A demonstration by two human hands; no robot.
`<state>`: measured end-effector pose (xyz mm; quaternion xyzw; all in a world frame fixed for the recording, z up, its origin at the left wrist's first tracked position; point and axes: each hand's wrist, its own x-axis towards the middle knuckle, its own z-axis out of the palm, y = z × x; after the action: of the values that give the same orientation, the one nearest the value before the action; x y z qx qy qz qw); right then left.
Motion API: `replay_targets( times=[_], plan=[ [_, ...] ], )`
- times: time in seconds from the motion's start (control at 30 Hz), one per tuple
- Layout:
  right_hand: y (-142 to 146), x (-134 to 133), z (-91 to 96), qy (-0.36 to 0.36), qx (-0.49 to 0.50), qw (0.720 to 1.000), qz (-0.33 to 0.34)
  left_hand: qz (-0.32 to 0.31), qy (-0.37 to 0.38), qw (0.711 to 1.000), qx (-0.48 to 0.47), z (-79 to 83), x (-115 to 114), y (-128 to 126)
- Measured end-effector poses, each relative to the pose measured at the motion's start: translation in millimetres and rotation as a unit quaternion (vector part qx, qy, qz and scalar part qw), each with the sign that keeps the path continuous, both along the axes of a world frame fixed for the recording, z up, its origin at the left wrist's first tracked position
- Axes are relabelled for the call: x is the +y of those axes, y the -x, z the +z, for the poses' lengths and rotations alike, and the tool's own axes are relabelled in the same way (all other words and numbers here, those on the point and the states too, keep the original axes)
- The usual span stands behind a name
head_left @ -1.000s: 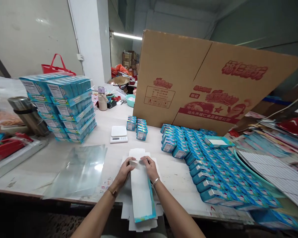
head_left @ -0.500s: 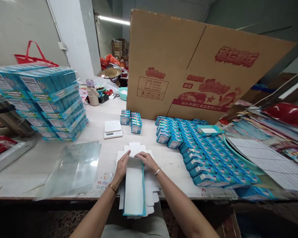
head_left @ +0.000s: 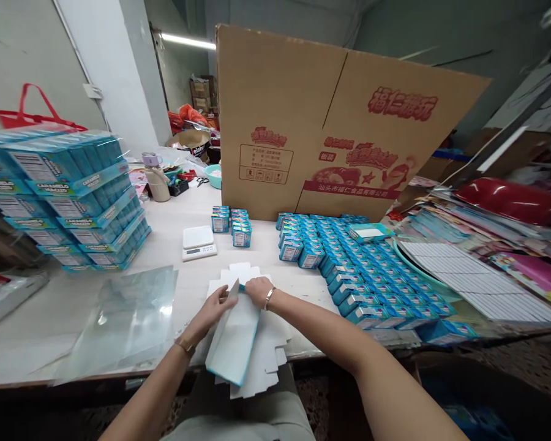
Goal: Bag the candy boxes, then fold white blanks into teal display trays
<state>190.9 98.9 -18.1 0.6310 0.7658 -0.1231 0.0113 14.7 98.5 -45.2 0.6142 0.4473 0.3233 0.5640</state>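
Observation:
A cardboard tray, white inside with blue edges, lies tilted at the table's front edge, partly folded up. My left hand holds its raised left wall between thumb and fingers. At the far right corner, my right hand is closed on the tray's edge, its fingertips partly hidden. Under the tray lies a stack of flat white card blanks with stepped edges, reaching past the table edge over my lap.
Left are clear plastic sheets and stacked blue packs. Ahead stand a white scale and small blue boxes. Many blue boxes fill the right, before a big carton. A thermos jug stands farther back.
The tray has turned so its near end points left, and its left wall now stands up. My left hand has moved down along that wall; my right fingers have curled in. The view has shifted right.

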Motion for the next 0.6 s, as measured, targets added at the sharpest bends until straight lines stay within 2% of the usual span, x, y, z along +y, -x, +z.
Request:
replay_targets(
  times=[0.03,0.07,0.1,0.17,0.2,0.27,0.33,0.4,0.43,0.53,0.6],
  plan=[
    [-7.1,-7.2,-0.3,0.001,-0.002,1.0,-0.016,-0.043,-0.04,0.995,0.084,5.3,-1.7,2.8],
    [-14.5,-15.1,-0.5,0.002,-0.004,0.999,-0.032,-0.087,-0.097,0.974,0.184,10.1,-3.8,3.8],
    [-22.1,-23.1,-0.2,0.006,-0.004,0.999,-0.044,-0.121,-0.158,0.939,0.28,14.0,-6.4,2.8],
    [-37.8,-36.2,2.3,0.023,0.001,0.999,-0.049,-0.143,-0.248,0.868,0.405,17.1,-13.3,-4.3],
    [-45.5,-40.1,4.5,0.039,0.012,0.998,-0.042,-0.144,-0.272,0.845,0.437,15.9,-17.2,-9.4],
    [-58.0,-41.7,9.1,0.048,0.06,0.996,-0.043,-0.142,-0.31,0.824,0.453,9.0,-24.6,-18.8],
    [-62.4,-36.8,11.6,0.005,0.126,0.99,-0.057,-0.139,-0.354,0.808,0.45,0.4,-29.4,-23.3],
    [-56.7,-29.7,9.6,-0.044,0.164,0.985,-0.037,-0.142,-0.382,0.807,0.428,-3.7,-29.3,-20.7],
    [-51.1,-26.5,7.1,-0.055,0.159,0.986,-0.005,-0.147,-0.378,0.818,0.408,-3.0,-27.4,-16.7],
    [-33.3,-20.0,-2.5,-0.052,0.111,0.99,0.076,-0.192,-0.32,0.862,0.343,8.4,-16.6,3.1],
    [-27.2,-18.2,-7.0,-0.054,0.096,0.991,0.08,-0.211,-0.29,0.863,0.355,17.3,-9.6,18.7]
  ],
)
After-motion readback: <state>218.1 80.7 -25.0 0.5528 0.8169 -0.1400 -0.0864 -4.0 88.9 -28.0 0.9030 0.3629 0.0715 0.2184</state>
